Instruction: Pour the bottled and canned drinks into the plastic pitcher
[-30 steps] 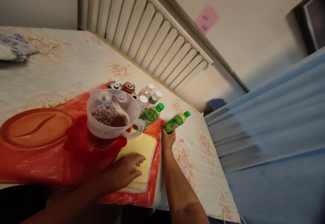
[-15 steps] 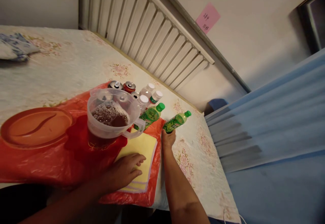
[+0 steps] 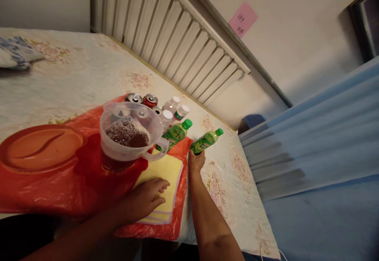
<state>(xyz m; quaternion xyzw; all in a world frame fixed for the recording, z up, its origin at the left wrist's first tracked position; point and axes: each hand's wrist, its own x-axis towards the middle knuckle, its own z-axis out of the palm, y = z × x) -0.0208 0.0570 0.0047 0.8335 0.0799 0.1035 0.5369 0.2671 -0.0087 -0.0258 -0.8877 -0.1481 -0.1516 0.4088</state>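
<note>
My right hand is closed round the lower end of a green-labelled bottle with a green cap. My left hand, fingers apart and holding nothing, rests over a folded yellow cloth. Left of the cloth stands a clear plastic jug with dark, foamy liquid inside, its handle towards the right. Behind the handle is a second green bottle. An orange round lid lies on the red plastic sheet.
Behind the jug stand a dark can, a red can and several white-capped bottles. The floral tablecloth reaches a radiator. A blue curtain hangs at the right, patterned fabric lies far left.
</note>
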